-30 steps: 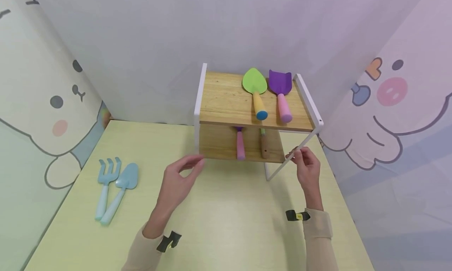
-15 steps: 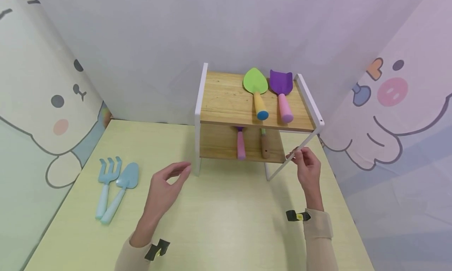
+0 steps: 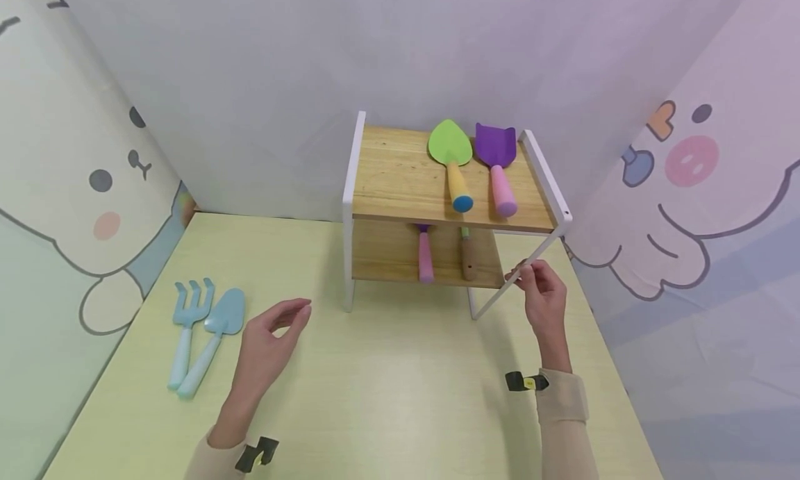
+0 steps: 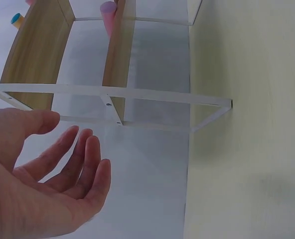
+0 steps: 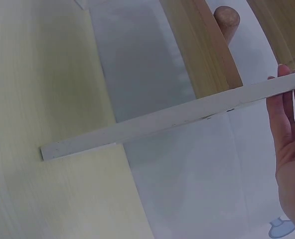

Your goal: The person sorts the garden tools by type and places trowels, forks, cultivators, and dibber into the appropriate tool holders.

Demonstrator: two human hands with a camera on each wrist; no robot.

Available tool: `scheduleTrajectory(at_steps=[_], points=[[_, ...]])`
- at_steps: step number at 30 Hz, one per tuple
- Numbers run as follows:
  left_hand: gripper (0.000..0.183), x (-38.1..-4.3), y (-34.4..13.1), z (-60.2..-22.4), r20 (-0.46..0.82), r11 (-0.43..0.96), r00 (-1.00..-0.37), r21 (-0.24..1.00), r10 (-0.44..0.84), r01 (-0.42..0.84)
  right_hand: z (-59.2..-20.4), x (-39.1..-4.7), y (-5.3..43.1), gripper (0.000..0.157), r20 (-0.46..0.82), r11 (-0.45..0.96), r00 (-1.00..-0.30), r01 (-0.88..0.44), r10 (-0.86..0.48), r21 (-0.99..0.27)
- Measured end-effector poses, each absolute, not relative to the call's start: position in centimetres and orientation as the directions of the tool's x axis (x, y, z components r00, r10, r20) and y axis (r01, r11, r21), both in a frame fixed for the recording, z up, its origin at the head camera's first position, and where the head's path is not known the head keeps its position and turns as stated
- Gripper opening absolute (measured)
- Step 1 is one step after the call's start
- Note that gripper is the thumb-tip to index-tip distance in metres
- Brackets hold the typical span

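A two-tier wooden shelf [image 3: 400,181] with a white metal frame stands at the back of the table. My right hand [image 3: 545,296] pinches the frame's right front leg [image 5: 162,117] between thumb and fingers. My left hand [image 3: 271,341] is in the air left of the shelf, fingers loosely bent and holding nothing; the left wrist view shows a gap between it and the frame [image 4: 152,94]. On the top board lie a green trowel [image 3: 450,145] with a yellow handle and a purple shovel [image 3: 496,146] with a pink handle. A pink-handled tool [image 3: 426,258] and a brown-handled tool [image 3: 468,259] lie on the lower board.
To the left on the pale yellow table [image 3: 387,396] lie a light blue hand rake [image 3: 186,330] and a light blue trowel [image 3: 215,337], side by side. Cloth walls with cartoon animals enclose the table at the back and both sides.
My left hand has drawn away from the shelf's left front corner, moving left and toward me. The right hand keeps its hold on the leg, and the shelf looks unmoved.
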State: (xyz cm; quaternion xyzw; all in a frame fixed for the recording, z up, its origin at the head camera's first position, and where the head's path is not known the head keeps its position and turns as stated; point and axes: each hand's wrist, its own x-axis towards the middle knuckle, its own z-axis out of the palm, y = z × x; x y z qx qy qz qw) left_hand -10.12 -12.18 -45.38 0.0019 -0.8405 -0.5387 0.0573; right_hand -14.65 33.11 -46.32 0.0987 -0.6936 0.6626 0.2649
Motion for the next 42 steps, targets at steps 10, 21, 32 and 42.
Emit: scheduleTrajectory(at_steps=[10, 21, 32, 42], points=[[0.025, -9.6, -14.2, -46.9, 0.068, 0.486, -0.99, 0.874, -0.121, 0.0, -46.3, -14.7, 33.0, 0.018, 0.503, 0.108, -0.835, -0.491, 0.222, -0.864], [0.023, -9.1, -16.9, -48.7, 0.108, 0.532, -0.984, 0.847, -0.145, 0.015, -46.6, -14.8, 33.0, 0.016, 0.515, 0.068, -0.829, -0.514, 0.218, -0.855], [0.022, -8.9, -19.0, -50.6, 0.128, 0.594, -0.972, 0.804, -0.196, -0.013, -46.4, -14.8, 33.0, 0.014, 0.519, 0.065, -0.827, -0.518, 0.216, -0.853], [0.025, -8.7, -20.6, -51.5, 0.109, 0.586, -0.968, 0.809, -0.224, -0.044, -46.4, -14.8, 33.0, 0.015, 0.51, 0.075, -0.831, -0.507, 0.221, -0.859]])
